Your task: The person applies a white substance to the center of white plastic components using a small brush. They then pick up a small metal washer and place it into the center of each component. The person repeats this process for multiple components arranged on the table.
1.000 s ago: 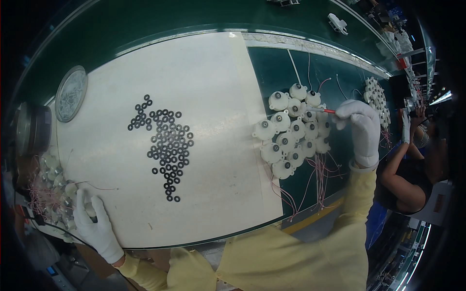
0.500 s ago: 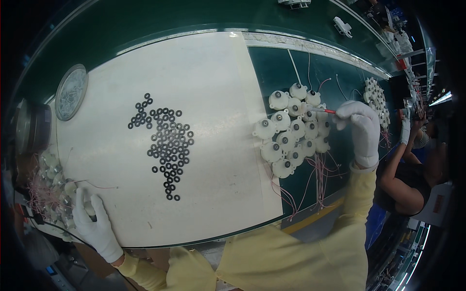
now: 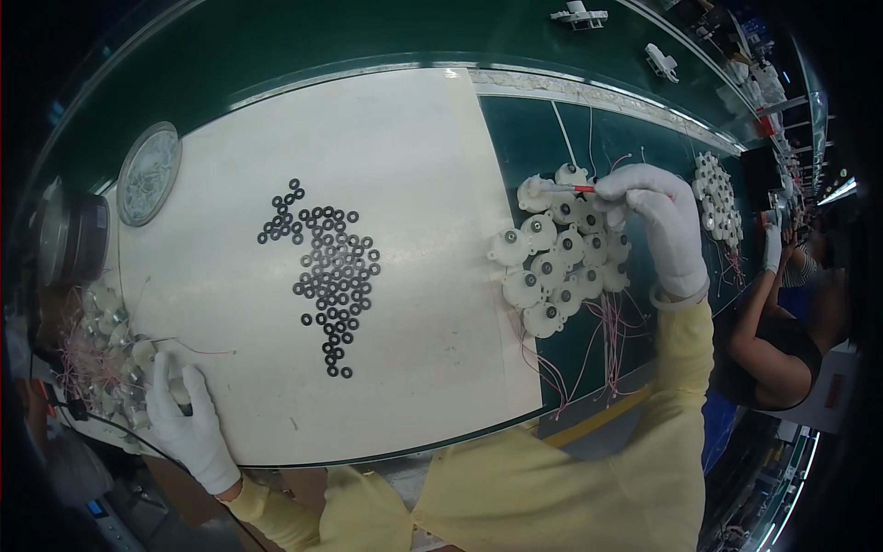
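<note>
- Head view: the right hand (image 3: 658, 216), in a white glove, comes over the right side of the table with its fingers closed narrowly round a slim tool (image 3: 583, 189), red near the fingertips and pale toward the far end.
- The tool points left, its pale end at the upper left part of a cluster of round white parts (image 3: 568, 247); whether it touches that part cannot be told.
- Most parts in the cluster have a dark centre; they sit packed together on the green tabletop and the right edge of a white sheet (image 3: 432, 230), with pink wires (image 3: 607, 340) trailing toward the near edge.
- The left hand (image 3: 187, 419), also gloved, is at the lower left, beside a pile (image 3: 110, 322) of similar pale parts tangled with pink wires.
- Its thumb and fingers stand moderately apart, and a pale part shows in the gap; whether the hand grips it cannot be told.
- Black rings (image 3: 338, 262) lie loosely grouped on the sheet, well apart from both hands.
- A round clear dish (image 3: 150, 175) is at the far left.
- At the far right is another person (image 3: 777, 350), arms reaching forward.
</note>
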Demonstrator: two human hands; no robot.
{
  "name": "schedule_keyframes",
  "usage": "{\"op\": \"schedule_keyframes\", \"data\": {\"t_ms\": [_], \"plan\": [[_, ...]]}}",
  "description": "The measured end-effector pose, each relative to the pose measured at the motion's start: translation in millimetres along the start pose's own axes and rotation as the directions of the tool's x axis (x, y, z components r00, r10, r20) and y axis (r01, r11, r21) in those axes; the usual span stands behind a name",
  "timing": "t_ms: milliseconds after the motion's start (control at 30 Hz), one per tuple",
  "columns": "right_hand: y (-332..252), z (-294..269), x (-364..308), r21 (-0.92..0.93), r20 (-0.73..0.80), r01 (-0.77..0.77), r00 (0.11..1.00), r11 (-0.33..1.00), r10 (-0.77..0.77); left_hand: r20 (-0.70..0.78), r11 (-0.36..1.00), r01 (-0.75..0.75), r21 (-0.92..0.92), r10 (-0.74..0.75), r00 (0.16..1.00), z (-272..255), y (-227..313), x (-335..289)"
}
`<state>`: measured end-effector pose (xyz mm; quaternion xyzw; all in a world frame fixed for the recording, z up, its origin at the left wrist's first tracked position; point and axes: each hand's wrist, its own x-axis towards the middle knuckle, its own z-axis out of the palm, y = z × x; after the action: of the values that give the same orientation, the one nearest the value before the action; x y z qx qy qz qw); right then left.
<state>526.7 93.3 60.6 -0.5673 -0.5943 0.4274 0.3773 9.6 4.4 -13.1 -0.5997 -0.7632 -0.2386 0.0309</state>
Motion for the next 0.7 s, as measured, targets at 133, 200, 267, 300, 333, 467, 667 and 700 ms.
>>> {"op": "schedule_keyframes", "data": {"t_ms": [133,200,267,300,333,467,667,700], "plan": [[3.6,-4.2,-4.2,-0.003,-0.009,0.018,1.000,1.000,-0.018,0.001,1.000,0.006,0.000,-0.006,1.000,-1.1,3.6,0.0],[5.1,-8.0,-8.2,-0.007,-0.039,0.030,0.999,1.000,-0.031,-0.015,1.000,-0.018,-0.009,0.018,1.000,0.3,1.1,-0.1],[4.9,-11.0,-12.7,-0.007,-0.060,0.048,0.997,0.999,-0.049,-0.020,0.999,-0.037,0.004,0.037,0.999,0.6,-0.9,-0.1],[4.4,-11.6,-15.3,-0.003,-0.067,0.059,0.996,0.998,-0.060,-0.022,0.999,-0.047,0.012,0.047,0.999,0.6,-1.7,-0.1],[3.1,-11.2,-18.1,0.001,-0.073,0.071,0.995,0.997,-0.070,-0.019,0.999,-0.045,0.011,0.046,0.999,0.5,-1.9,-0.4],[-18.1,10.9,-28.8,-0.077,-0.171,0.067,0.982,0.995,-0.079,-0.010,1.000,-0.015,0.005,0.015,1.000,-1.0,0.3,-1.1],[-21.9,28.7,-35.6,0.008,-0.215,0.022,0.976,1.000,-0.020,-0.019,1.000,-0.023,-0.014,0.023,1.000,0.7,1.0,0.0],[-21.8,29.7,-32.9,-0.007,-0.200,0.015,0.980,1.000,-0.016,-0.030,0.999,-0.038,-0.010,0.038,0.999,0.9,0.7,-0.3]]}}
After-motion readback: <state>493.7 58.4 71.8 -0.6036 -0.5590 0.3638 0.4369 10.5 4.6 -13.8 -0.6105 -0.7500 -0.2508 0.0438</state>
